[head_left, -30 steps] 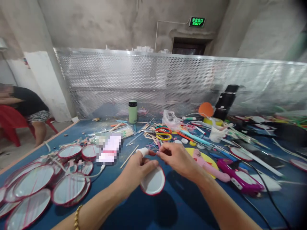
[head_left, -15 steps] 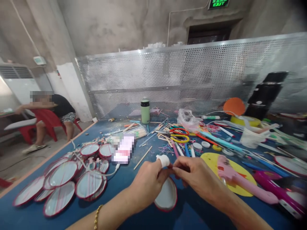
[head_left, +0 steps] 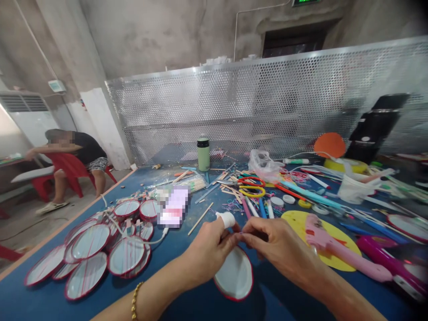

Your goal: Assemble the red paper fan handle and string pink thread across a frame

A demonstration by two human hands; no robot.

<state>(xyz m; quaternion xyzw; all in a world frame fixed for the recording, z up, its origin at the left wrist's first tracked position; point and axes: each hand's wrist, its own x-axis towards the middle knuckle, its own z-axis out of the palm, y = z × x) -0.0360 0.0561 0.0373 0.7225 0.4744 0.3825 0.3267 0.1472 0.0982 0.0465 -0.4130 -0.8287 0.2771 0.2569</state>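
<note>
My left hand and my right hand meet over the front middle of the table, fingertips pinched together. Whatever sits between them is too small or hidden to make out. A white wrap covers a finger of my left hand. Just below the fingertips is a round white disc with a red rim, its top edge covered by my hands; whether they grip it, I cannot tell. To the left lie several similar red-rimmed discs, overlapping in a pile.
A phone with a white cable lies beyond the pile. Scissors, sticks and pens spread across the middle. At right are a pink glue gun on a yellow disc and a white cup. A green bottle stands behind.
The disc below my hands has shifted slightly right and down and shows more of its face. My fingertips stay pinched together. The whole view has shifted a little.
</note>
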